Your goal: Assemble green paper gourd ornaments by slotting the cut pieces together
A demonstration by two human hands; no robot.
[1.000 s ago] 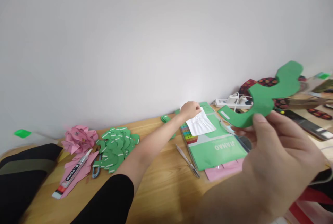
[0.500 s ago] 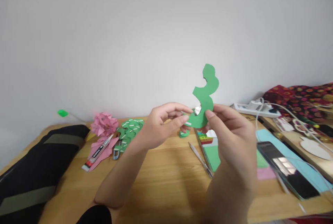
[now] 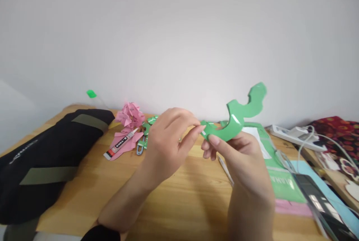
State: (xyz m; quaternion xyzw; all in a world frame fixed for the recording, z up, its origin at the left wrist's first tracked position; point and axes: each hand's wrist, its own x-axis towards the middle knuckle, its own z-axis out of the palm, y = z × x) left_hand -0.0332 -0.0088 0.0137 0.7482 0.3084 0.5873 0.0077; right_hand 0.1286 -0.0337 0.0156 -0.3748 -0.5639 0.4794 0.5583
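Observation:
A curvy green paper cutout [image 3: 238,116] is held up above the wooden table [image 3: 179,196]. My right hand [image 3: 241,158] grips its lower edge between thumb and fingers. My left hand [image 3: 168,140] pinches the cutout's left tip, where a small white strip sits. Both hands are closed on the same piece, close together in mid-air over the table's middle.
A black bag [image 3: 45,158] lies at the left. Pink paper pieces [image 3: 130,116], a glue tube [image 3: 120,144] and green cutouts lie behind my left hand. A green paper pack [image 3: 277,181], a phone [image 3: 319,200], a power strip [image 3: 294,134] and patterned cloth [image 3: 339,129] are at the right.
The cutout has tipped from upright to slanting right. My left hand, earlier reaching to the far paper, has come in and now pinches the cutout's tip. The view has shifted right.

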